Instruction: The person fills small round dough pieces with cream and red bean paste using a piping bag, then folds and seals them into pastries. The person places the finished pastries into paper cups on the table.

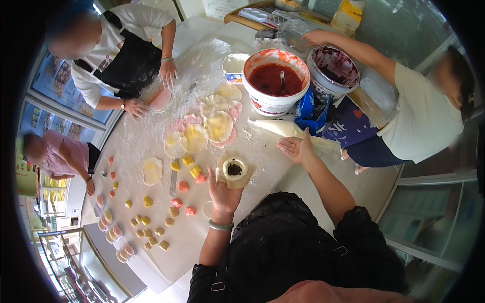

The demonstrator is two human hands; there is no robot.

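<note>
My left hand [226, 195] supports a round dough wrapper [241, 183] from beneath. On the wrapper sits a ring of pale cream [226, 169] with dark filling [235, 169] in its middle. My right hand [297, 149] is palm up at the table's near edge, fingers spread. It overlaps a piping bag of white cream [282, 128], whose tip points left; whether they touch I cannot tell. Beyond my left hand, yellow wrappers [218, 127] and pink wrappers [188, 120] overlap in a loose pile. One yellow wrapper [152, 171] lies apart.
Yellow dough pieces [148, 201] and pink ones [183, 186] dot the floured table [212, 250]. A bucket of red filling [273, 100] and one of dark purple filling [329, 89] stand at back right. A co-worker's hand [135, 108] is beside a rolling pin [152, 97]; another person's hand [315, 38] reaches past the buckets.
</note>
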